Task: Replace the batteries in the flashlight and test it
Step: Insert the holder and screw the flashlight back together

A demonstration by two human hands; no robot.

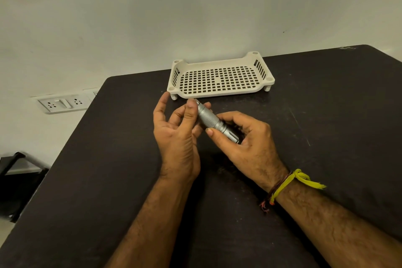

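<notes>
A small silver metal flashlight [210,119] with a knurled body is held above the dark table, slanting from upper left to lower right. My right hand [245,143] grips its lower right end between thumb and fingers. My left hand [176,132] touches the upper left end with thumb and fingertips, while its forefinger sticks out freely. No loose batteries are in view.
A cream perforated plastic tray [219,91] stands empty just beyond my hands, near the table's [108,169] far edge. A wall socket panel [63,103] is at the left behind the table. A dark chair part [13,167] shows at the far left.
</notes>
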